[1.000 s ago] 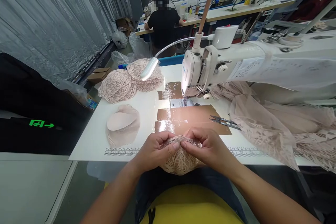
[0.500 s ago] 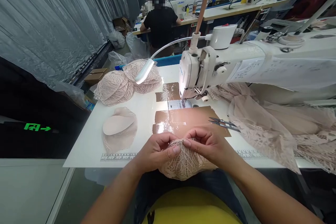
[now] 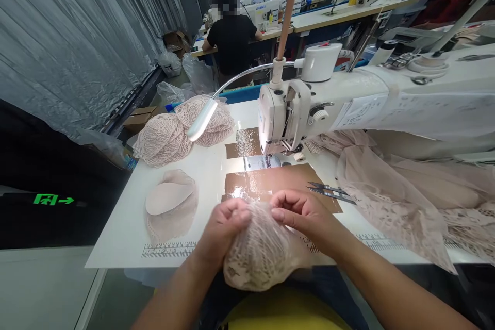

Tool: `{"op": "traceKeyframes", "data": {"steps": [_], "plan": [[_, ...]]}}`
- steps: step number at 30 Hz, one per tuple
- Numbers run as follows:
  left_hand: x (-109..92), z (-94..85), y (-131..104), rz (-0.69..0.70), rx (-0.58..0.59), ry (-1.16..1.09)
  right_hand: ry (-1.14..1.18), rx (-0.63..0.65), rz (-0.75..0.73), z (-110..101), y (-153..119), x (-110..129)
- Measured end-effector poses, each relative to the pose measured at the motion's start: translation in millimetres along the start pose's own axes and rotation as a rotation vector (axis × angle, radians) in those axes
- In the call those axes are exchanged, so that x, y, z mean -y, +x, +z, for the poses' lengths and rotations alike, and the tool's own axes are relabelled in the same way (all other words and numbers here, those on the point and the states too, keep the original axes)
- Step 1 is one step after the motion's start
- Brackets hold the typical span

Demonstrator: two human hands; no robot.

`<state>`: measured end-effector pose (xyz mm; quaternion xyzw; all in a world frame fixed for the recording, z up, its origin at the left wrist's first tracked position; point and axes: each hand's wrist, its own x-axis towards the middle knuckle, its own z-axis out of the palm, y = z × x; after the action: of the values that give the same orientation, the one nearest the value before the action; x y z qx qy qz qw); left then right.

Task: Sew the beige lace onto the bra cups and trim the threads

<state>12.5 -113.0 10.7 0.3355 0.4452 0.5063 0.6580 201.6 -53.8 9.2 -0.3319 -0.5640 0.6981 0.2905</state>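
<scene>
A beige lace bra cup [image 3: 257,260] hangs between my hands at the table's front edge, over my lap. My left hand [image 3: 228,224] has its fingers closed on the upper left edge of the lace. My right hand [image 3: 303,214] pinches the top right edge between thumb and forefinger. The cup is blurred by motion, and its underside is hidden. Just beyond, the sewing machine [image 3: 278,118] stands with its needle area over the plate. Black thread snips [image 3: 330,192] lie open to the right, beyond my right hand.
Stacked lace cups [image 3: 162,139] lie at the back left beneath a lamp head [image 3: 202,121]. A smooth pad [image 3: 170,198] rests on sheer fabric [image 3: 181,224] nearer me. Lace and mesh fabric [image 3: 390,185] covers the right side. A co-worker [image 3: 232,36] sits ahead.
The lace cup has come lower and spread out, showing more of its surface. My left hand has moved slightly left and its fingers have curled tighter. The view has tilted a little.
</scene>
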Motion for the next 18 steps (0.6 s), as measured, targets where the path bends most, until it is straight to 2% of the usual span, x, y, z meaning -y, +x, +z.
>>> {"op": "traceKeyframes", "data": {"steps": [2,4,6,7,8,9,11,13,16,18], "plan": [[-22,-15.0,-2,0.082,-0.216,0.029,-0.070,-0.084,-0.003,-14,-2,5],[-47,-32.9,-2,0.270,-0.475,0.160,-0.174,-0.171,-0.018,-31,-7,10],[-65,-44.5,3,0.473,-0.689,0.437,-0.317,-0.241,-0.026,-44,-12,17],[-68,-45.7,9,0.546,-0.723,0.632,-0.399,-0.256,-0.024,-47,-13,21],[-68,-43.2,18,0.605,-0.705,0.850,-0.484,-0.253,-0.020,-50,-13,25],[-63,-37.3,29,0.632,-0.622,1.090,-0.567,-0.235,-0.015,-50,-11,30],[-42,-18.3,56,0.689,-0.379,1.532,-0.712,-0.170,-0.024,-49,-3,38],[-15,4.0,81,0.578,-0.150,1.974,-0.823,-0.108,-0.062,-47,10,41],[19,29.9,99,0.536,-0.004,2.070,-0.958,-0.077,-0.136,-46,29,32],[29,39.0,96,0.530,0.049,2.089,-1.039,-0.084,-0.184,-45,38,20]]}}
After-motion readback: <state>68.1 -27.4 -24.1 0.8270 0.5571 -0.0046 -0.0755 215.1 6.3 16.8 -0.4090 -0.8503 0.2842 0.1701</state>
